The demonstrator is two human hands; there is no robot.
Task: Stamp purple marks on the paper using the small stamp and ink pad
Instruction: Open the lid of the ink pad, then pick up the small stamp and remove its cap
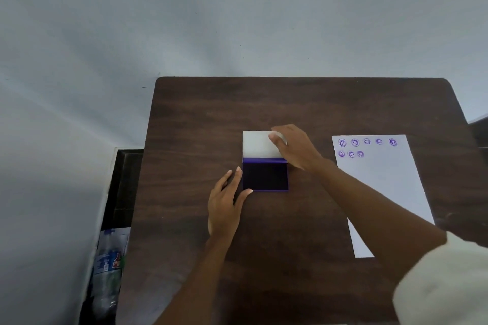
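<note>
Head view: ink pad (265,175) open at middle of dark surface (200,119), lid (257,144) folded far. Left hand (224,206) open, fingers steadying pad's left edge. Right hand (295,146) on lid's right corner; grip state unclear, stamp not visible. Paper (383,187) at right, eight purple marks (355,142) along far edge. Pad probably light, stiff, slippery; best held by its sides.

The dark brown wood-grain worktop (303,108) looks smooth with a dull sheen. On it, the rectangular purple-rimmed ink pad (265,176) has a matt, near-black inked face, and its raised pale lid (257,144) looks smooth. Right of the pad lies a matt white paper sheet (383,185). A soft off-white cloth sleeve (446,282) covers the right arm.
</note>
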